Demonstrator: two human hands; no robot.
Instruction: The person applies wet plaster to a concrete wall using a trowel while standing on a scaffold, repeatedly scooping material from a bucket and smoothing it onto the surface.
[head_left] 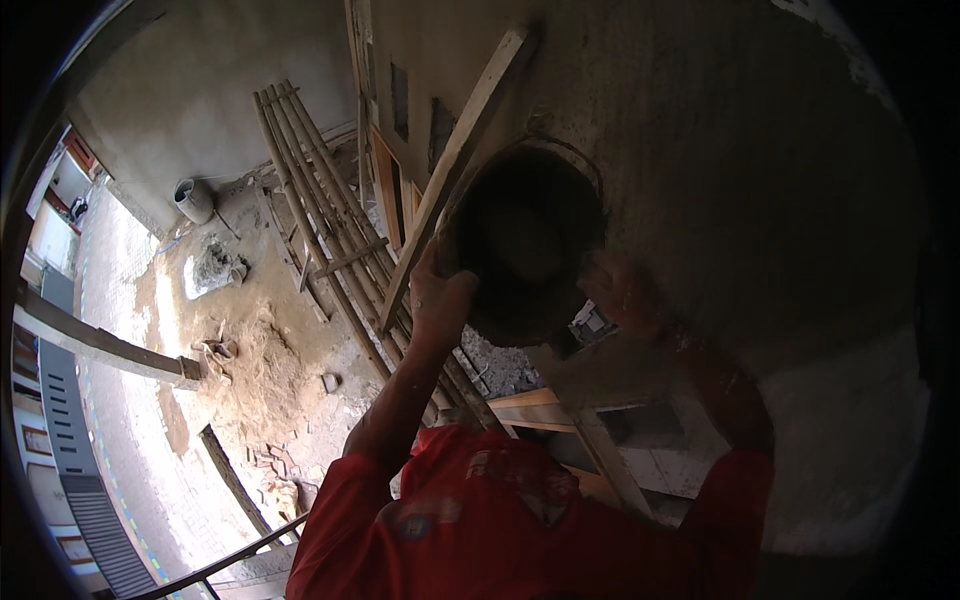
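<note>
A dark round bucket (520, 325) is in front of me, close to the plastered wall; its inside is deep in shadow, with a paler patch of what may be mortar at the bottom. My left hand (442, 300) is closed on the left side of its rim, the thumb turned inward. On the opposite side my right hand (628, 290) has its fingers curled at the rim, dim and slightly blurred. A long wooden batten (455, 170) slants past the bucket's left side, passing close to my left hand.
Lashed bamboo poles (325, 190) slope down on the left. Far below lie a sand heap (255, 355), broken bricks (275, 465), a grey mortar pile (215, 268) and a pale drum (193, 200). Wooden frame pieces (605, 455) stand below my right arm. The grey wall (780, 200) fills the right.
</note>
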